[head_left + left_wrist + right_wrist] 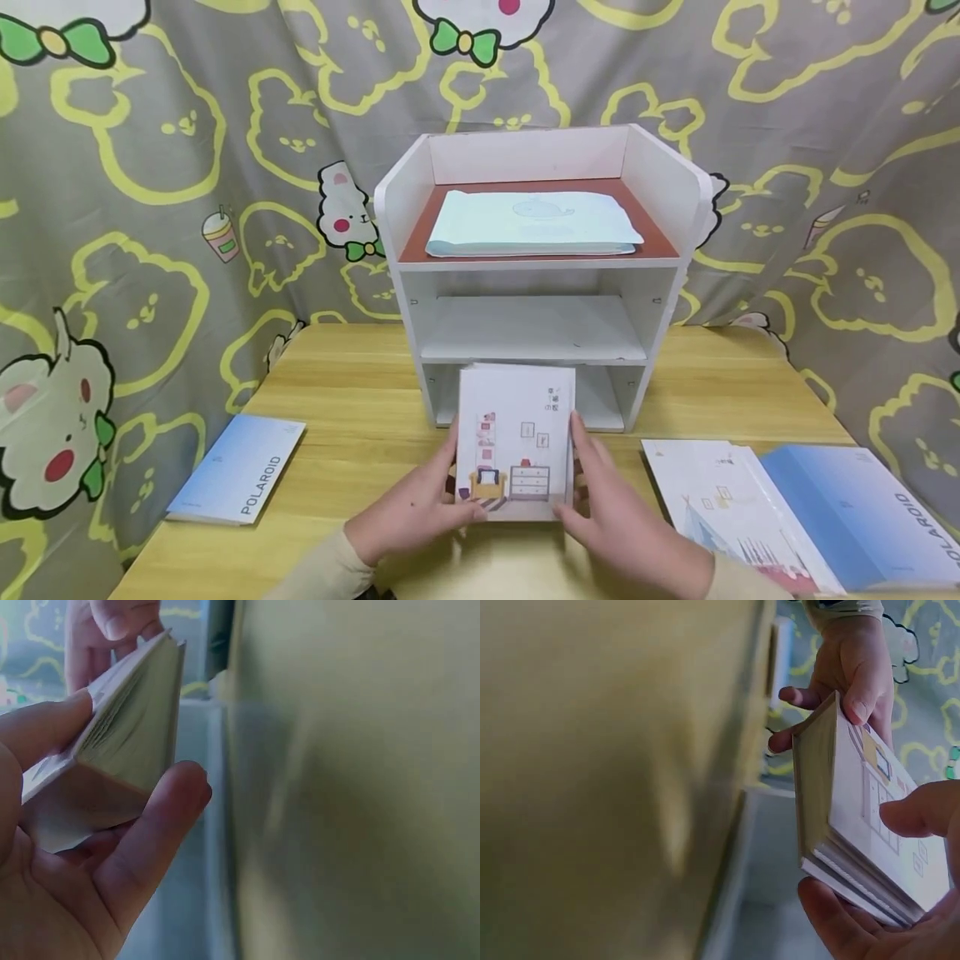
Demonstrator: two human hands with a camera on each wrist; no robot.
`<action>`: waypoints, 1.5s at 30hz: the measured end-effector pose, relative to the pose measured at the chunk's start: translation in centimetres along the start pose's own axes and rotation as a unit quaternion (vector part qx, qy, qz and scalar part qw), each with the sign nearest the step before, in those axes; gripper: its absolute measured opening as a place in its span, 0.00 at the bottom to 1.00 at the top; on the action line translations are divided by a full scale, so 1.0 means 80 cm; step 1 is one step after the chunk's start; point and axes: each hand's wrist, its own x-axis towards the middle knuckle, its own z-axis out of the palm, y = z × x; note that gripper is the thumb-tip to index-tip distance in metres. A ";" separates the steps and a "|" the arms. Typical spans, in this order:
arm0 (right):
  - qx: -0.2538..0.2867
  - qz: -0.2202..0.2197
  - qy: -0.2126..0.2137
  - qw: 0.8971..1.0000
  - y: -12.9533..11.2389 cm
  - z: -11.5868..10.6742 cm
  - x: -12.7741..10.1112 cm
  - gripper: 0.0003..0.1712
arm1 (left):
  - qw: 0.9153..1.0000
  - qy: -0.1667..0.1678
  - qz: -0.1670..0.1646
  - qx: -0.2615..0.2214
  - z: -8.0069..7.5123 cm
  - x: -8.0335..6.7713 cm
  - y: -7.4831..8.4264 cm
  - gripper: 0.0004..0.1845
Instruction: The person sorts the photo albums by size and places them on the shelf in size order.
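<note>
Both hands, left hand [416, 508] and right hand [618, 512], clasped from either side around illustrated notebook stack [516, 446] at lower centre of frame, before white shelf unit [536, 275]; loose covers judged liable to splay or slip, grip being confined to edges.

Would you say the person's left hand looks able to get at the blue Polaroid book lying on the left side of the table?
Probably yes, but not right away. The left hand grips the illustrated notebook together with the right hand. The table between it and the blue Polaroid book looks bare.
</note>
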 end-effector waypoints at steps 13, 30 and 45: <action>-0.129 -0.093 0.110 0.981 -0.032 -0.034 0.056 0.64 | 0.993 0.106 0.032 -0.026 -0.049 0.031 0.044 0.44; -0.341 -0.253 0.175 0.888 -0.014 -0.028 0.108 0.40 | 0.974 0.226 -0.009 0.020 -0.062 0.051 0.050 0.37; -0.353 -0.273 0.193 0.874 -0.016 -0.027 0.142 0.32 | 0.844 0.372 0.112 0.370 -0.078 0.066 0.043 0.21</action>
